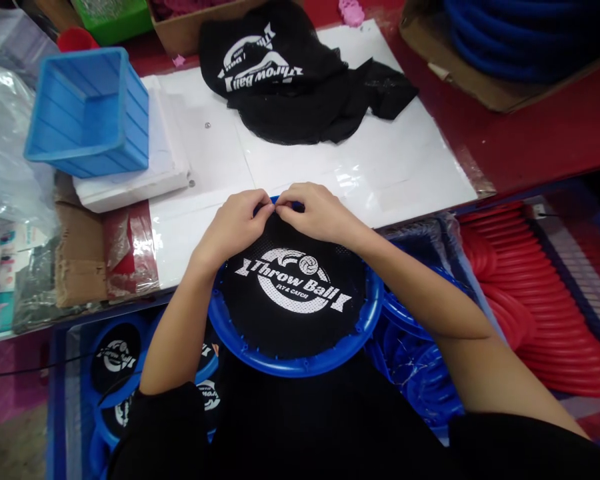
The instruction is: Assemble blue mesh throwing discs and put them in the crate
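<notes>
In front of my body, a blue plastic ring [300,365] carries a black mesh disc [285,340] printed "Throw Ball" in white. The ring's far edge rests near the table edge. My left hand [243,223] pinches the mesh at the far rim, fingers and thumb pressed together. Right beside it, my right hand [313,210] pinches the same far edge, its fingertips almost touching the left ones. Small pegs show along the ring's near side, with the mesh edge lying by them. My fingers hide the exact spot they grip.
Black printed mesh pieces [290,113] lie piled on the white table sheet [380,170]. A blue bin [87,110] stands at left on a white foam block. Below are finished-looking discs [115,357], blue rings [425,373] and stacked red rings [545,300]. More blue rings [520,40] sit in a box.
</notes>
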Tool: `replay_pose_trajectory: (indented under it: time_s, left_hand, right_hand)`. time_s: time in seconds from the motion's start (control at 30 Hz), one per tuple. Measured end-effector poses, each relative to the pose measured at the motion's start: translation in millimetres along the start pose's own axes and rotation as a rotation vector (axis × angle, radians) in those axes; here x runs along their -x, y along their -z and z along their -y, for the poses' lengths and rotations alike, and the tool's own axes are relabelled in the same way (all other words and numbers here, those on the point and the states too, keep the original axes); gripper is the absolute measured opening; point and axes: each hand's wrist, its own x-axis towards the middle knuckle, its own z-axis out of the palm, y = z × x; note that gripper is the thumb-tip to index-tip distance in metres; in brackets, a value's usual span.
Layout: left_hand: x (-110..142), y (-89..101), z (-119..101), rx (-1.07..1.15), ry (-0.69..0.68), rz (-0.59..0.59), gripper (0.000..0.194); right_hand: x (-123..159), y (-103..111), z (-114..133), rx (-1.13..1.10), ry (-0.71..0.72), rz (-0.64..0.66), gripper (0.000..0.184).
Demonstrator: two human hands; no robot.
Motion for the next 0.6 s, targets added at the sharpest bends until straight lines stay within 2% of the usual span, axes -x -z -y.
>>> replay_pose_trajectory:
  time_s: [0.2,0.43,0.5,0.6]
  left_hand:
    - [-3,2.3,0,0.048,0.021,-0.014,0.018]
    - [-9,1.6,-2,0.062,0.034,0.006,0.02]
    - [-4,1.9,-2,0.086,0.022,-0.018,0.019]
    - [13,4.4,0,0.097,0.016,-0.061,0.016]
  right_hand:
    - [2,1,-3,-0.062,0.003,-0.004,0.018]
    - [3,-4,-3,-0.051,-0.019,-0.127,0.011]
    - [5,0,-5,-0.076,0.007,-0.156,0.018]
    - [23,20,-9,-0.067,0.058,-0.133,0.024]
